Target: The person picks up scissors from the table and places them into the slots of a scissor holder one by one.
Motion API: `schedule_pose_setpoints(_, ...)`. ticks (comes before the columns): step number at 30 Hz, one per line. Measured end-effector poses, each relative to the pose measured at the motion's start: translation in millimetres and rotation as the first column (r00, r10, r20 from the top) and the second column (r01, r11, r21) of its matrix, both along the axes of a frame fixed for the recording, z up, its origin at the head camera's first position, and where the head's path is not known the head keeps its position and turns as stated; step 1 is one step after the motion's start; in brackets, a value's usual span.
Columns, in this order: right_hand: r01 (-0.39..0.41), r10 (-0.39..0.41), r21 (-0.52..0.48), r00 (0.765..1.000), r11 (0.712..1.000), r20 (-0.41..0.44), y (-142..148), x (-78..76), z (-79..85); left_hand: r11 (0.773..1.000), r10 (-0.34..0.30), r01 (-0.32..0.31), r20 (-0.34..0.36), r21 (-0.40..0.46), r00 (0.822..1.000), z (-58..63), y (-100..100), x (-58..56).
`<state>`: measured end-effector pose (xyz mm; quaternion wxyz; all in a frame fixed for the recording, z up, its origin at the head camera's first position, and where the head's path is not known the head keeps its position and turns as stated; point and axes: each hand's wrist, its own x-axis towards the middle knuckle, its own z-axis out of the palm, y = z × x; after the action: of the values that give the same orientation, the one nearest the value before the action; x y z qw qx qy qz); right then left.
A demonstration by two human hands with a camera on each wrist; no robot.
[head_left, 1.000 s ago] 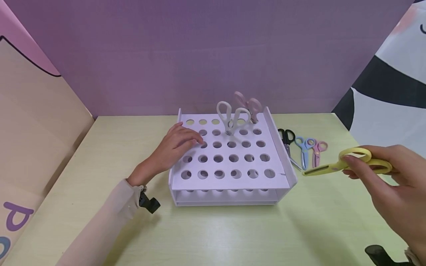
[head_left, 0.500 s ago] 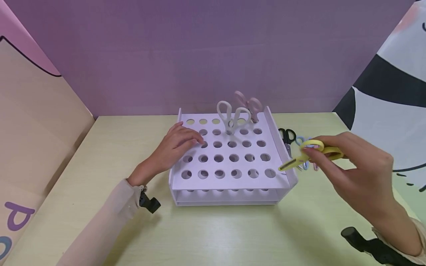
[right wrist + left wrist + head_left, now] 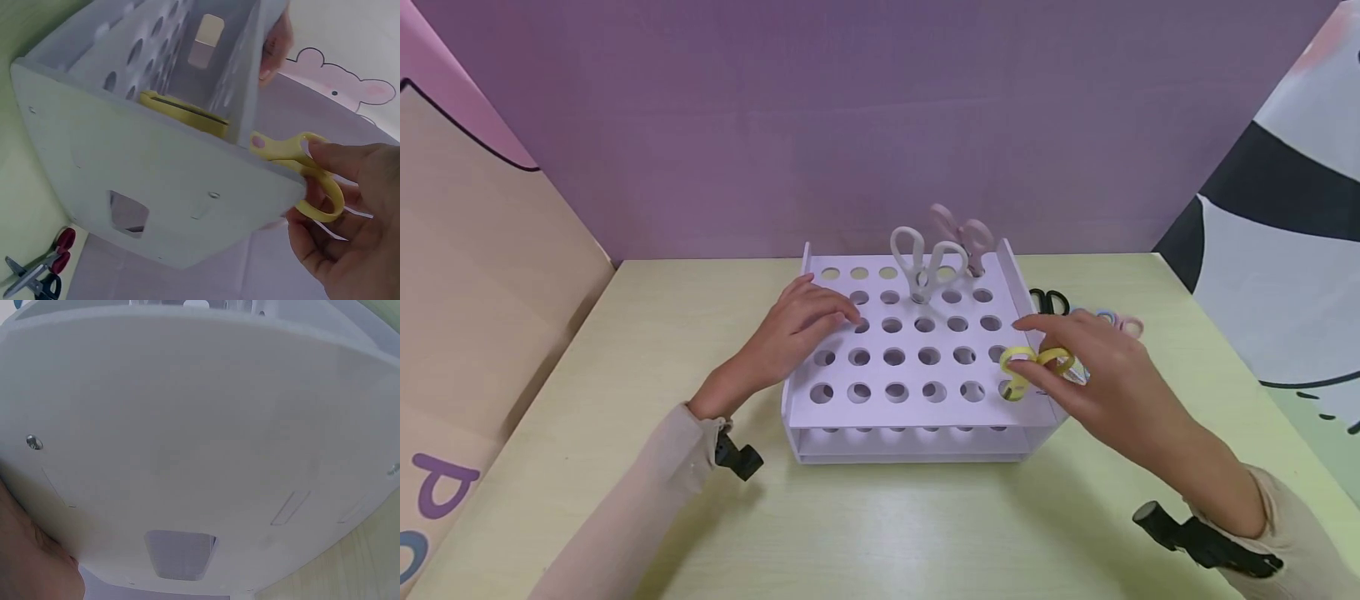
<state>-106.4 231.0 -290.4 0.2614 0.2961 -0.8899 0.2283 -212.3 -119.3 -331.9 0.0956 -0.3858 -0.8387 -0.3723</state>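
My right hand [image 3: 1101, 379] pinches the yellow scissors [image 3: 1017, 385] by their finger loops at the front right corner of the white rack [image 3: 850, 417]. In the right wrist view the sheathed yellow blade [image 3: 187, 115] passes down through a hole and shows below the rack's top board. At the rack's left side, my left hand [image 3: 793, 337] rests over the edge with loosely bent fingers on the top board. White scissors [image 3: 917, 279] and dusty pink scissors [image 3: 974, 246] stand upright in holes towards the back. The left wrist view shows mainly the rack's side panel [image 3: 187, 437].
Right of the rack lie black-handled scissors [image 3: 1051, 300], blue scissors [image 3: 1107, 314] and pink scissors [image 3: 1131, 325], partly hidden by my right hand. Red-handled scissors [image 3: 61, 253] show in the right wrist view. A purple backdrop [image 3: 775, 150] rises behind the table [image 3: 887, 533].
My right hand has carried the yellow scissors left to the rack and turned them from lying flat to blades down, with the tip now in a front right hole. The left hand stays still.
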Motion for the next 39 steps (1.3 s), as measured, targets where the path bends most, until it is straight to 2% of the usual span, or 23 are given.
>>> schedule_pose_setpoints(4,-0.002,0.001,0.051,1.0,0.999,0.027,-2.8,-3.8,-7.3,1.0,-0.001,0.001,0.003,0.006,1.0,-0.6,0.2,-0.6)
schedule_pose_setpoints(8,0.008,-0.009,0.07,1.0,0.998,0.014,-2.7,-4.2,-10.0,1.0,0.0,0.0,0.007,0.007,1.0,-0.7,0.6,-1.1)
schedule_pose_setpoints(13,-0.011,0.012,0.043,1.0,0.999,-0.014,1.5,-1.7,-8.8,1.0,0.004,-0.004,0.007,0.005,1.0,-0.3,0.5,-1.5)
schedule_pose_setpoints(19,0.001,-0.001,-0.016,1.0,1.0,-0.026,10.5,2.8,-8.8,1.0,0.001,-0.002,0.011,0.01,1.0,-1.1,0.3,-1.7)
schedule_pose_setpoints(27,0.05,-0.059,-0.095,0.994,0.994,-0.094,34.7,-0.2,-11.6,1.0,0.003,-0.003,0.013,0.012,1.0,-1.6,0.2,-1.4)
schedule_pose_setpoints(32,0.103,-0.11,-0.096,0.991,0.99,-0.071,51.4,-6.3,-15.2,1.0,0.003,-0.004,0.014,0.011,1.0,-2.6,0.3,-2.6)
schedule_pose_setpoints(39,0.184,-0.187,-0.085,0.982,0.979,-0.03,77.0,-24.1,-28.4,1.0,0.0,-0.001,0.017,0.014,1.0,-3.5,0.8,-3.0)
